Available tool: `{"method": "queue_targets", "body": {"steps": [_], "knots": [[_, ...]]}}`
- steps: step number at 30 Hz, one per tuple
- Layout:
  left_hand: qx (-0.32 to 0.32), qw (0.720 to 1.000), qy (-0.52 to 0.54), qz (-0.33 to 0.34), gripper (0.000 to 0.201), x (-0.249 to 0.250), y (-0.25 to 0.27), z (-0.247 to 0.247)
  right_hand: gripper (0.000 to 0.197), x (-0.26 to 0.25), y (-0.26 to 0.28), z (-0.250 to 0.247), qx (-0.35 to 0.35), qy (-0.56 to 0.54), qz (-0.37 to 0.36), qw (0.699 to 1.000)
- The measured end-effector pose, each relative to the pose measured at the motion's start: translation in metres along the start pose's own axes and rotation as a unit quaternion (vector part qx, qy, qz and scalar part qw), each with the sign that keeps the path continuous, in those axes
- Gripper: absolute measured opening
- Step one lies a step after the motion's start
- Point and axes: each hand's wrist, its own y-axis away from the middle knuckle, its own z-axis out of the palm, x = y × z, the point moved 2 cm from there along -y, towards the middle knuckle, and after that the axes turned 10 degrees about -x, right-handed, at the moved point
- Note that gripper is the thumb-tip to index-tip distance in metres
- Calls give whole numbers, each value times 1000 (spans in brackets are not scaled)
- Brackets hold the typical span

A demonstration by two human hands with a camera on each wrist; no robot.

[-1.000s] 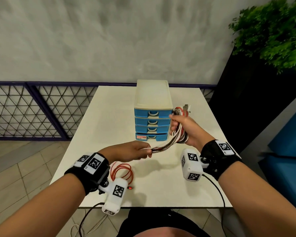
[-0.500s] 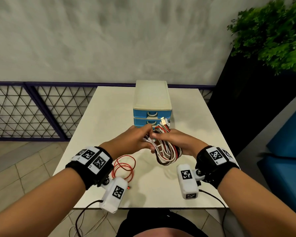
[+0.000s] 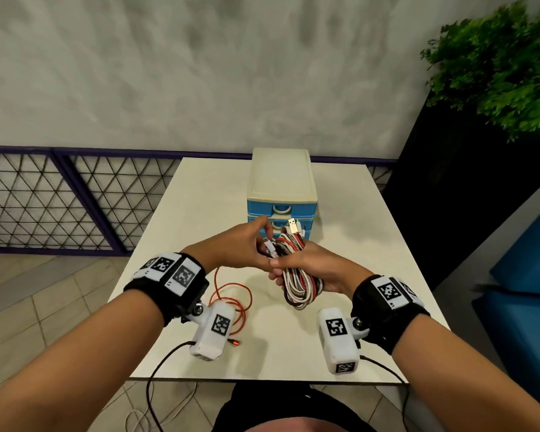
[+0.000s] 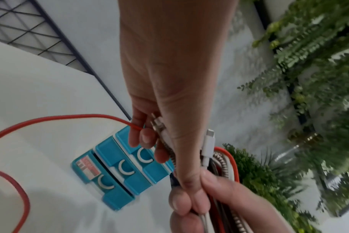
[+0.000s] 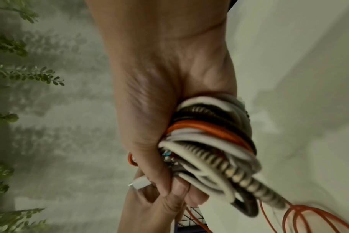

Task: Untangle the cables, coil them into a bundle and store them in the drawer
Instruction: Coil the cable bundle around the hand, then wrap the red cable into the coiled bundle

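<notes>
A coiled bundle of white, braided and red cables (image 3: 298,283) hangs in the grip of my right hand (image 3: 279,265), just in front of the blue drawer unit (image 3: 282,188). In the right wrist view the right hand (image 5: 169,182) is wrapped round the bundle (image 5: 209,138). My left hand (image 3: 265,242) touches the top of the bundle and pinches a braided cable end (image 4: 161,127) in its curled fingers (image 4: 145,138). A white plug (image 4: 208,141) sticks up beside it. A loose red cable (image 3: 231,299) runs from the hands down onto the table.
The white table (image 3: 200,194) carries the drawer unit at its far middle. A purple railing with mesh (image 3: 60,194) lies to the left, a black planter with green foliage (image 3: 496,73) to the right. Blue seating (image 3: 527,275) stands at far right.
My right hand brought the bundle down and left from beside the drawers. My left hand rose from the stretched cable to the top of the bundle. In the last half second little moved.
</notes>
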Motion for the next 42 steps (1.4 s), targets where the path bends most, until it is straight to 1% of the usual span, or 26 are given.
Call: {"method": "queue_targets", "body": {"steps": [3,6,7,8,9,10,11,12,13,15,16,17,18,19,21,22,24,28,31,34,35,38,39,41,42], "knots": [[-40,998,33,-29,48,-4,-2,-4,18,-1,-4,-5,24,3,-5,1000],[-74,994,53,-56,45,-10,4,-8,18,0,-3,-15,82,24,-9,996],[-90,990,90,-68,46,-15,7,-8,14,0,-2,-19,103,25,-17,994],[-105,979,155,-81,48,-23,11,-7,9,1,1,-25,127,21,-24,991],[-111,959,241,-102,46,-32,15,-5,5,1,3,-31,150,13,-29,988],[-108,929,331,-126,43,-40,19,-4,2,1,6,-36,163,5,-35,986],[-93,900,398,-151,41,-48,21,-3,3,1,9,-39,166,-1,-40,985],[-80,876,441,-177,40,-53,23,-3,5,2,11,-42,159,-2,-41,986],[-69,859,465,-201,39,-57,23,-2,7,2,13,-43,142,0,-39,989],[-52,828,511,-227,38,-58,23,-2,9,1,14,-38,90,7,-31,995],[-38,806,542,-233,38,-56,21,-2,10,1,13,-35,65,12,-27,997],[-21,791,564,-236,38,-52,19,-4,9,1,11,-33,48,25,-20,998],[-7,784,576,-231,37,-47,17,-6,8,2,9,-30,40,43,-11,998],[8,785,579,-219,34,-42,14,-8,6,3,6,-28,42,67,-1,997],[32,785,593,-175,28,-28,9,-12,4,5,0,-26,68,96,12,993],[34,786,599,-149,26,-19,8,-13,6,7,-2,-25,82,91,11,992],[19,800,589,-115,23,-3,8,-10,18,9,-6,-24,103,61,-2,993],[-48,834,536,-124,19,17,14,7,52,10,-8,-23,142,-9,-39,989],[-83,858,489,-131,16,26,11,27,54,8,-8,-18,136,-71,-45,987],[-74,883,445,-128,15,30,4,42,72,7,-9,-17,139,-72,-55,986],[-65,892,430,-125,14,30,3,43,66,5,-8,-16,138,-71,-66,986],[-60,907,400,-120,14,30,2,42,16,0,-5,-13,139,-75,-91,983],[-64,908,396,-117,15,29,2,42,8,-1,-5,-15,159,-69,-90,981],[-62,908,401,-106,21,27,2,42,8,-1,-8,-19,218,-63,-83,970],[-65,904,412,-95,26,25,3,44,8,-1,-9,-23,246,-77,-83,963]]}}
